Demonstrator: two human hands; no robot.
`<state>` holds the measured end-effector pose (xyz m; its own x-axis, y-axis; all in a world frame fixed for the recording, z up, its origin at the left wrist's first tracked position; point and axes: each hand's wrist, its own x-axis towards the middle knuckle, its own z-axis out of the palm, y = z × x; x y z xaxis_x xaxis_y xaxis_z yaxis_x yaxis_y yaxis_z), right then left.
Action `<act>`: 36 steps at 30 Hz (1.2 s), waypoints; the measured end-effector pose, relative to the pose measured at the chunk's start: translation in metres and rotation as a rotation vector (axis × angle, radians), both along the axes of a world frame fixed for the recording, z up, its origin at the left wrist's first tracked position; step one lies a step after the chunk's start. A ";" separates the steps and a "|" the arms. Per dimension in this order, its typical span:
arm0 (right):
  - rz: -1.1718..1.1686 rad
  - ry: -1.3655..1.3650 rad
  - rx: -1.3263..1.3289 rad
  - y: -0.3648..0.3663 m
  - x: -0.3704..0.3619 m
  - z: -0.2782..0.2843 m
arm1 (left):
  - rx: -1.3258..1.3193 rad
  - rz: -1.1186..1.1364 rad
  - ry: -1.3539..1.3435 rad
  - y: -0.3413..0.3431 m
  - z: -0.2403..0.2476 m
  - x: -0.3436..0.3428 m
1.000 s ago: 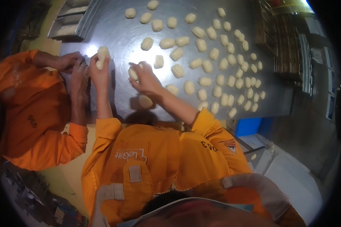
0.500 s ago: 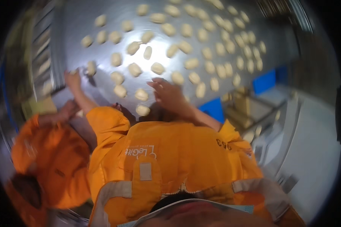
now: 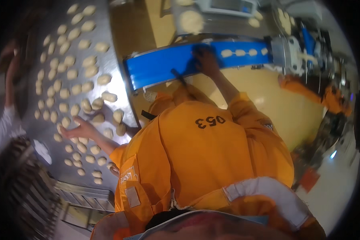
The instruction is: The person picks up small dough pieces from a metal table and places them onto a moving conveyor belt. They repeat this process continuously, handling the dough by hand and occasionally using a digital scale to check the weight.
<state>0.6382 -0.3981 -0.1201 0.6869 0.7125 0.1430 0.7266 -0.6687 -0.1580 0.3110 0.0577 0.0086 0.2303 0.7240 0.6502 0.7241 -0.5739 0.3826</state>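
Observation:
My left hand [image 3: 81, 131] is over the steel table [image 3: 120, 86], fingers stretched out and apart, among pale, oblong dough pieces [image 3: 104, 79]. It holds nothing that I can see. My right hand [image 3: 207, 62] reaches across a blue conveyor belt [image 3: 156, 66], its fingers in shadow and seemingly spread, with nothing visible in them. Just right of that hand, a short row of dough pieces [image 3: 240, 52] lies on the belt, leading back to a machine [image 3: 286, 54] at its right end.
Beyond the belt, a white scale [image 3: 228, 7] stands on a second steel table near a large dough lump [image 3: 192, 22]. Metal trays [image 3: 84, 196] adjoin the near end of the left table. Another person's arm [image 3: 12, 76] shows at far left. An orange-clothed person [image 3: 332, 96] is at right.
My view has turned to the right, bringing the whole belt and its machine in. My right hand has gone from the dough pieces on the table to the belt. My left hand is now among the pieces.

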 end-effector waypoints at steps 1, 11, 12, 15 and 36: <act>0.058 0.136 -0.204 -0.020 0.004 -0.011 | 0.023 -0.117 -0.014 -0.022 0.009 0.049; -0.716 0.761 1.240 -0.136 0.033 -0.025 | -0.540 -1.517 0.265 -0.325 -0.025 0.303; -0.741 0.745 1.350 -0.159 0.038 -0.018 | -0.548 -1.658 0.500 -0.355 -0.042 0.321; -0.830 0.788 1.275 -0.235 0.078 0.000 | -0.218 -1.650 0.604 -0.421 -0.099 0.361; -0.902 1.195 1.972 -0.248 0.106 0.112 | -0.493 -1.352 0.912 -0.456 -0.163 0.399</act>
<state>0.7438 -0.6465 -0.0084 0.8562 -0.0618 -0.5130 -0.3233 0.7105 -0.6251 0.7100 -0.3985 -0.1549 0.9476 -0.2093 -0.2413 -0.0756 -0.8809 0.4672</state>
